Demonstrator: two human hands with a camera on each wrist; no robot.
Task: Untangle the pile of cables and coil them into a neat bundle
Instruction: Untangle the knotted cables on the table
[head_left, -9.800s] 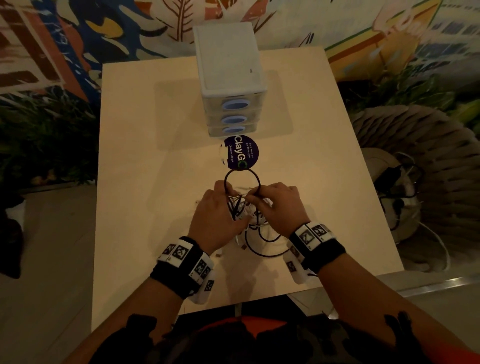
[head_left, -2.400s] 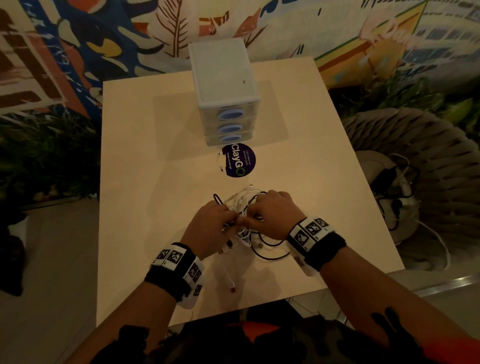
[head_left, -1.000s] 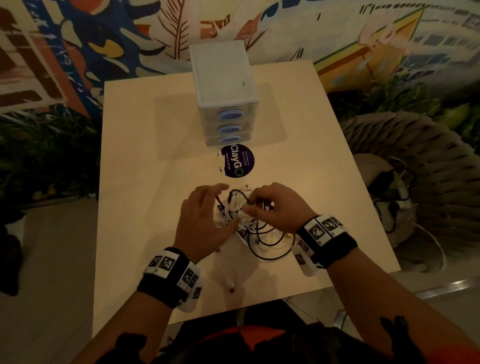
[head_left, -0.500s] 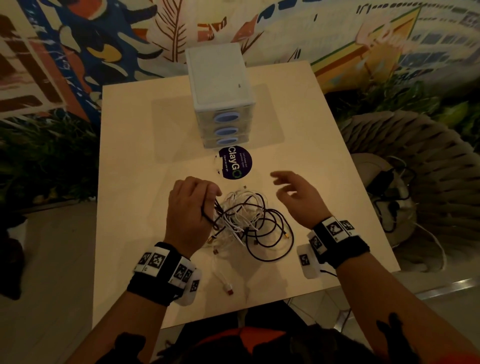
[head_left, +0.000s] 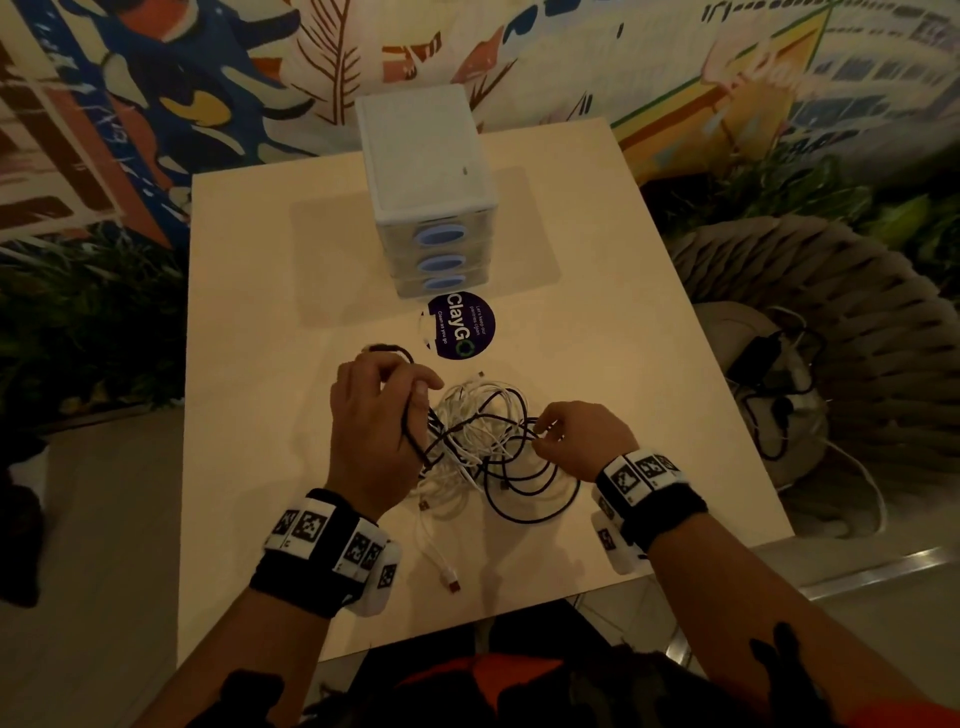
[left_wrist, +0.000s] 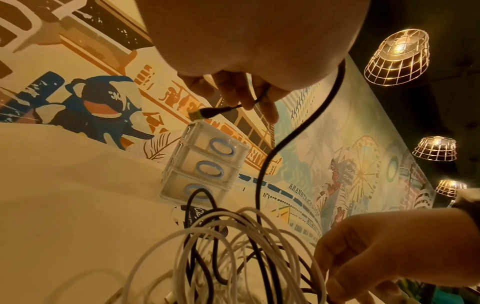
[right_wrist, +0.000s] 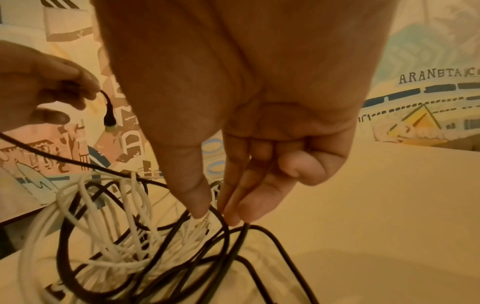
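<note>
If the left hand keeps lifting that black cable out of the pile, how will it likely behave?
Probably floppy: the black cable hangs in a loose curve below the left hand. It will likely drag the white cables along, since its loops run through them. Its plug dangles free and may swing.

The cables (head_left: 483, 441) are white and black, on a pale beige table (head_left: 249, 395). The drawer box (head_left: 423, 171) is white with blue oval handles. The round sticker (head_left: 464, 325) is dark purple.
</note>
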